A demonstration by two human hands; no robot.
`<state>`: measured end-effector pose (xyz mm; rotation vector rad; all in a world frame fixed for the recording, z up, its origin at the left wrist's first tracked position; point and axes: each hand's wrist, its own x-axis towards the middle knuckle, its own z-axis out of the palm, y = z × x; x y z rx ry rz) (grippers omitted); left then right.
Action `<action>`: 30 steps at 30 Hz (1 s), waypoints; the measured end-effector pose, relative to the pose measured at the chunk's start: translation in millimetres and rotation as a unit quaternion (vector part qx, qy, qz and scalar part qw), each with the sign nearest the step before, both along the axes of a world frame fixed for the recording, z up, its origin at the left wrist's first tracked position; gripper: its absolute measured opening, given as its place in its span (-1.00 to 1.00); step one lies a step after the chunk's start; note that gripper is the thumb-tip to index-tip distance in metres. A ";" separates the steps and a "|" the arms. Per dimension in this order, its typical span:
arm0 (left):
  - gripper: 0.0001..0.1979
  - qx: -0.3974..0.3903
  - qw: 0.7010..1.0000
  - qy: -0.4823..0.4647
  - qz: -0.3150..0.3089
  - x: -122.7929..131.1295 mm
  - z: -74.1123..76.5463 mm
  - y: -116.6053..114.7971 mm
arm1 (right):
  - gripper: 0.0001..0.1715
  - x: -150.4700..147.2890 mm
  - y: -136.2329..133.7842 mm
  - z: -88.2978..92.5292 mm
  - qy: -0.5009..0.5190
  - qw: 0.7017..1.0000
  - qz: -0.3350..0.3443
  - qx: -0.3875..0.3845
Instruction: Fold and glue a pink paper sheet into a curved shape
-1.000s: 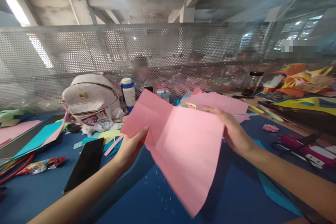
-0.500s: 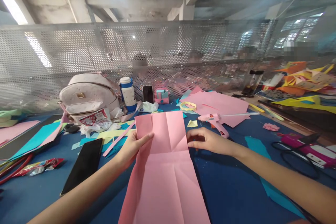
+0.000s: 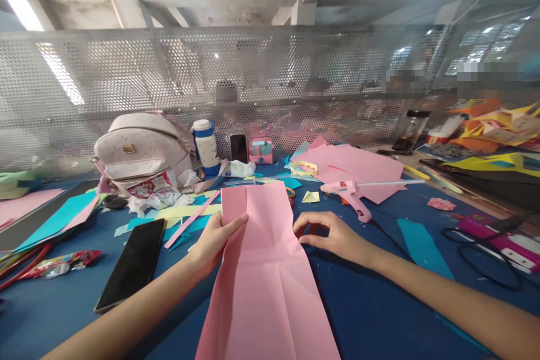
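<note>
Creased pink sheet [image 3: 264, 281] runs from the near edge of view up over the middle of the blue worktop [image 3: 358, 318]. Left hand [image 3: 214, 238]: grip clamped on the sheet's left margin, thumb on top. Right hand [image 3: 331, 235], at the opposite edge: fingers curled, gap to thumb; cannot tell whether the grip pinches paper. Farther: pink glue gun [image 3: 349, 194], loose pink sheets [image 3: 356, 164] behind it, perforated partition [image 3: 181, 84] last.

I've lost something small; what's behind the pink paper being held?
Behind the pink paper, a red-yellow loop peeks out near a blue scrap; anything else the paper covers cannot be seen.
</note>
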<state>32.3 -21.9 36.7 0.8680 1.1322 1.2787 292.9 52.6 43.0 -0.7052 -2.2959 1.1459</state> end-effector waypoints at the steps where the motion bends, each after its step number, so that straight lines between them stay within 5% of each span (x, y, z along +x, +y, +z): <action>1: -0.57 -0.002 1.000 0.003 -0.001 0.4 -0.6 -0.2 | -0.74 -0.4 -0.3 -0.6 0.002 1.000 0.000 0.006; 10: -0.53 -0.009 1.000 0.024 0.008 4.8 -3.5 -1.5 | -0.65 -2.3 -3.7 -12.5 -0.027 1.000 0.005 -0.008; 17: -0.53 0.010 0.999 0.044 0.003 9.8 -6.7 -6.6 | -0.69 -12.0 -11.0 -21.5 -0.080 0.995 -0.040 -0.041; 30: -0.56 0.011 0.997 0.077 -0.004 10.0 -12.6 -4.6 | -0.68 -19.3 -13.7 -32.9 -0.110 0.985 -0.136 0.014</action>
